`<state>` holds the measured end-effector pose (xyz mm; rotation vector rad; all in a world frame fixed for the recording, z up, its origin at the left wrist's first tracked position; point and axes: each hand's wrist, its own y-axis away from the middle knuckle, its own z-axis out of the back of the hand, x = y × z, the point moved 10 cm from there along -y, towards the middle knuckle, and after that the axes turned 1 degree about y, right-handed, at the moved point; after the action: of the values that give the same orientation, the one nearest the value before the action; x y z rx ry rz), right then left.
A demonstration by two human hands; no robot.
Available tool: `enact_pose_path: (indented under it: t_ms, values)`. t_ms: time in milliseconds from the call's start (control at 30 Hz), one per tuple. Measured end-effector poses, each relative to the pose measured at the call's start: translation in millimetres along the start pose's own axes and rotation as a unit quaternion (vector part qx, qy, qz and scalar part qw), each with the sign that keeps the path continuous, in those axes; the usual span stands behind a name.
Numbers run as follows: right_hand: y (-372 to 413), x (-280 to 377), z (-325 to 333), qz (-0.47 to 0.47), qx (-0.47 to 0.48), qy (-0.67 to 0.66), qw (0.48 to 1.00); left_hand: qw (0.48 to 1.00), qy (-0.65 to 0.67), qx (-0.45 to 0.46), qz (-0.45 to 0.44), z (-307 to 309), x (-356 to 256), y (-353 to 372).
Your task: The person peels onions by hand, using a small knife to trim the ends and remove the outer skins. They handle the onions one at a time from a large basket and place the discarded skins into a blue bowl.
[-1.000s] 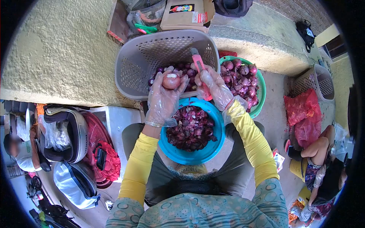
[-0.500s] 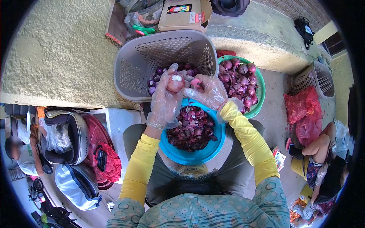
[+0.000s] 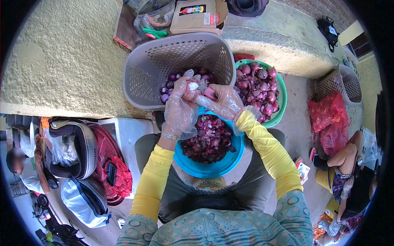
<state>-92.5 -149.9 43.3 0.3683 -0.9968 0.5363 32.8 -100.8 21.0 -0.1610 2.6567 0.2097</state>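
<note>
In a clear plastic glove, my left hand (image 3: 179,112) is closed around a red onion (image 3: 191,93) with a white cut patch facing up. My right hand (image 3: 227,102), also gloved, grips a small pink-handled tool (image 3: 211,93) beside the onion; its working end is hidden by fingers and glove. Both hands are over the front rim of a grey perforated basket (image 3: 137,88), where several purple peeled onions (image 3: 165,98) lie. Below the hands stands a blue basin (image 3: 180,162) filled with dark onion skins (image 3: 207,141).
A green basket (image 3: 282,94) heaped with unpeeled red onions (image 3: 262,86) stands to the right. Behind is a concrete ledge with a cardboard box (image 3: 197,18). Helmets (image 3: 88,151) lie at left. Red mesh sacks (image 3: 328,119) and a seated person (image 3: 349,164) are at right; another person is far left.
The onion has turned slightly in my left hand, and its white patch has shifted right. The pink-handled tool has tilted in my right hand, showing more of its pink side.
</note>
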Motion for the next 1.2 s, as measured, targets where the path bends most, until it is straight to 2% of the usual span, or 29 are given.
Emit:
enact_pose_path:
  t_ms: [67, 167, 267, 467, 667, 967, 1067, 1200]
  values:
    - [-0.6, -7.9, -8.2, 0.001, -0.003, -0.048, 0.999, 1.0, 0.008, -0.002, 0.0, 2.4, -0.6, 0.5]
    - [1.4, 0.6, -6.1, -0.014, 0.001, -0.049, 0.999, 1.0, -0.031, 0.004, -0.005, 3.0, -0.8, -0.7]
    - [0.4, 0.9, -7.1, 0.019, -0.01, -0.053, 0.998, 1.0, -0.006, -0.004, -0.012, -0.4, -2.8, 0.5]
    - [0.7, -2.9, -11.4, 0.004, -0.007, -0.074, 0.997, 1.0, -0.016, 0.01, -0.008, -1.1, -0.4, 0.6]
    - [3.5, 9.9, -0.7, 0.023, -0.038, -0.041, 0.998, 1.0, 0.007, 0.013, 0.0, 1.8, 0.3, -1.1]
    - [2.7, 4.9, -12.0, 0.019, -0.002, -0.101, 0.995, 1.0, -0.003, -0.002, 0.014, -13.6, 1.6, 3.9]
    - [1.6, -5.2, -16.0, -0.014, 0.011, -0.069, 0.997, 1.0, -0.02, -0.004, 0.007, -4.1, 2.5, 1.9]
    - [3.6, 6.4, -7.5, 0.016, -0.013, -0.071, 0.997, 1.0, -0.004, 0.0, 0.004, -6.1, 2.7, 2.9]
